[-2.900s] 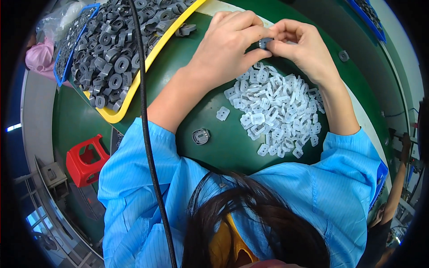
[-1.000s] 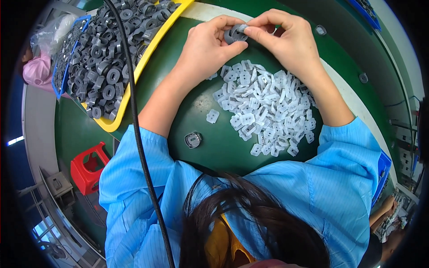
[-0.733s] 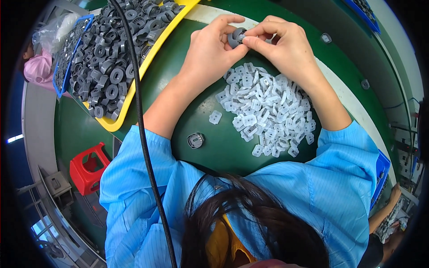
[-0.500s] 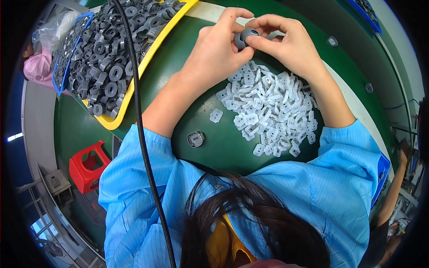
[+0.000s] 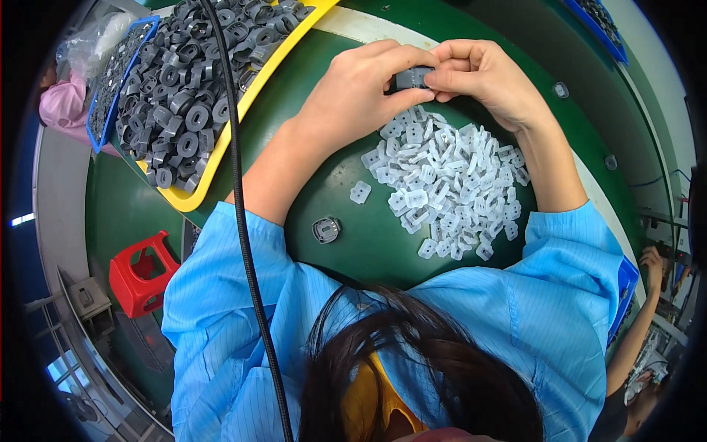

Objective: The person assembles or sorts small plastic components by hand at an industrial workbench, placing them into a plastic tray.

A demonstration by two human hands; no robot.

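Both my hands meet above the far part of the green table, closed around one dark grey plastic housing [image 5: 414,78]. My left hand [image 5: 364,92] grips its left side between thumb and fingers. The thumb and fingertips of my right hand [image 5: 475,81] pinch its right end. Just below the hands spreads a heap of small translucent white plastic pieces [image 5: 449,184]. One separate white piece [image 5: 360,192] lies left of the heap. Nearer me, a grey housing [image 5: 325,230] with a lighter inside rests on the table. Whether a white piece is inside the held housing is hidden.
A yellow-rimmed tray [image 5: 254,92] full of dark grey housings stands at the left, a blue tray [image 5: 121,85] beyond it. A black cable [image 5: 239,184] hangs across the view. A red stool [image 5: 143,274] stands lower left. Another person's arm [image 5: 637,335] shows at the right.
The held housing has turned from showing its round opening to showing its side. Both hands have come slightly nearer me, still gripping it.
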